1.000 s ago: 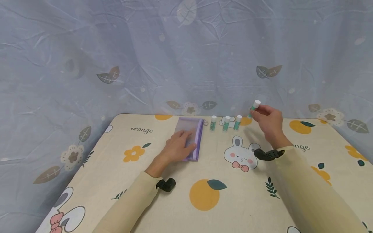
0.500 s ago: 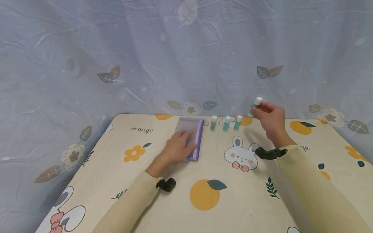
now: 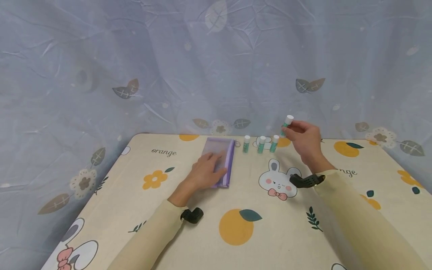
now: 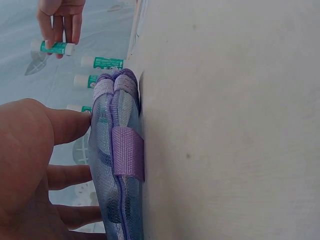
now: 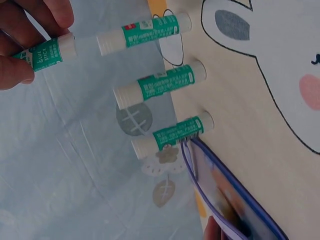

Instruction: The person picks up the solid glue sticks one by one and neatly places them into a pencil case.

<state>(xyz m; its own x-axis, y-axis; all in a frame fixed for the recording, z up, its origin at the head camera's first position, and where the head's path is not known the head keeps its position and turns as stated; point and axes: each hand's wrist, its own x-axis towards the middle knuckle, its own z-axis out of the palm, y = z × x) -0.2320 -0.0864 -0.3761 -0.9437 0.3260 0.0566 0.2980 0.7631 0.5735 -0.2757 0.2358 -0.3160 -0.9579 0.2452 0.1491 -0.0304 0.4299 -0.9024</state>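
A glue stick [image 3: 287, 125] with a green label and white cap is pinched between the thumb and fingers of my right hand [image 3: 305, 142], tilted and raised off the table. The right wrist view shows the words on this held glue stick [image 5: 47, 54]. Three more glue sticks [image 3: 261, 145] stand upright in a row to the left of that hand. My left hand [image 3: 206, 170] rests with spread fingers on a purple mesh zipper pouch [image 3: 229, 165] lying flat. In the left wrist view the pouch's edge [image 4: 120, 150] shows beside the fingers.
The table has a cream cloth [image 3: 189, 232] printed with oranges, flowers and rabbits. A grey-blue patterned curtain [image 3: 256, 67] hangs right behind its far edge. The pouch's small ring [image 3: 237, 144] lies close to the leftmost glue stick.
My right hand rose slightly to the right with the glue stick, then came back left and down, nearer the standing row. My left hand has stayed on the pouch.
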